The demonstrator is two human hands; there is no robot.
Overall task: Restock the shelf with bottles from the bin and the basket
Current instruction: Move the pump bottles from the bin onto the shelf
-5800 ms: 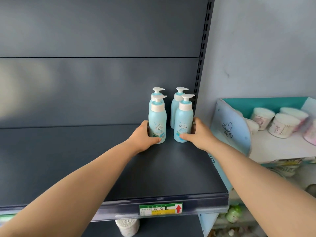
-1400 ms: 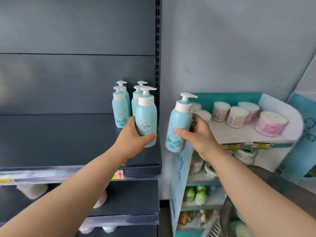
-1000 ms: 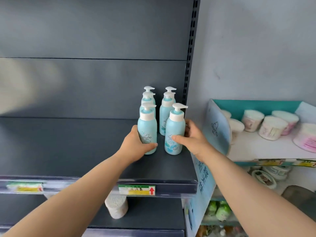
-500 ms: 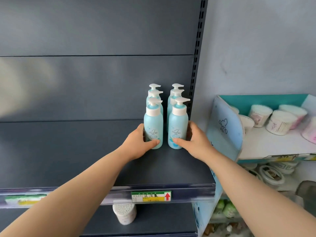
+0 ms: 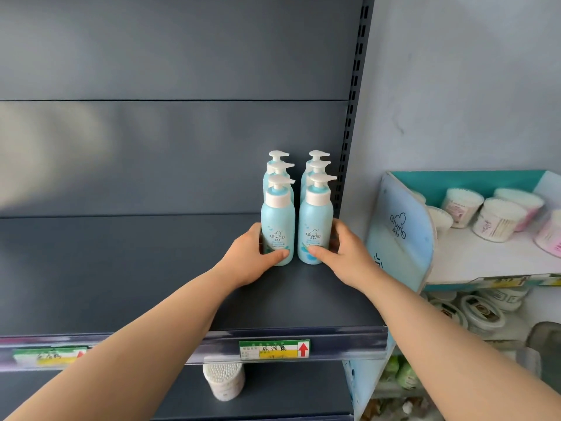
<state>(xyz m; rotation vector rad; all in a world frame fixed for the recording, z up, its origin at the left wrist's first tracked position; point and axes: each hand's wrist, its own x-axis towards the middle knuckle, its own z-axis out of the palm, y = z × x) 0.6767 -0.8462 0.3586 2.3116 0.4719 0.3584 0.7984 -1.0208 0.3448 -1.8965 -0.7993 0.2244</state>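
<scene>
Several light blue pump bottles with white caps stand in two rows at the right end of the dark grey shelf (image 5: 127,268). My left hand (image 5: 250,261) grips the front left bottle (image 5: 278,220) near its base. My right hand (image 5: 344,255) grips the front right bottle (image 5: 315,218) the same way. Both front bottles stand upright on the shelf, close behind them the other bottles (image 5: 317,165). The bin and the basket are out of view.
A slotted upright (image 5: 353,117) bounds the shelf on the right. Beyond it a blue-and-white cardboard display (image 5: 399,232) holds tubs of cotton swabs (image 5: 498,218). A price label (image 5: 274,349) marks the shelf edge, with a swab tub (image 5: 224,380) on the shelf below.
Both hands carried two more bottles onto the shelf, set them in front of the earlier ones and slid them back a little. The hands still hold them.
</scene>
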